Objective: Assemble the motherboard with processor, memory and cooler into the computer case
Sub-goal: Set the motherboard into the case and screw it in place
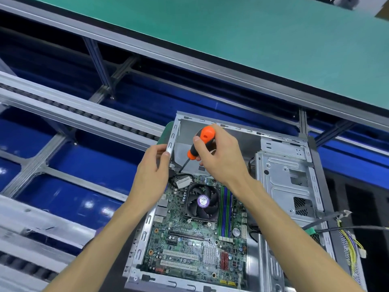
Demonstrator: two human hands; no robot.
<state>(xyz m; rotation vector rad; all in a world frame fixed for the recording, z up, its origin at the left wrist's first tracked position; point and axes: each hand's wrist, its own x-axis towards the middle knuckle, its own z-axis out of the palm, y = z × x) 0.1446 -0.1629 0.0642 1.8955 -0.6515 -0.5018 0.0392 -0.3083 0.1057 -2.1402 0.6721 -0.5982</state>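
Note:
An open metal computer case (pixel 282 178) lies flat in front of me. Inside it sits the green motherboard (pixel 189 245), with a black cooler fan (pixel 202 202) and green and blue memory sticks (pixel 226 211) mounted on it. My right hand (pixel 219 152) grips an orange and black screwdriver (pixel 201 142); its dark tip points down at the board's far left corner. My left hand (pixel 153 171) holds the case's left wall near that corner, thumb on the rim.
A metal drive cage (pixel 288 186) fills the case's right side. Loose yellow and black cables (pixel 349 239) hang at the right. A roller conveyor frame (pixel 63 114) over blue panels runs to the left. A green-topped bench (pixel 231 34) lies beyond.

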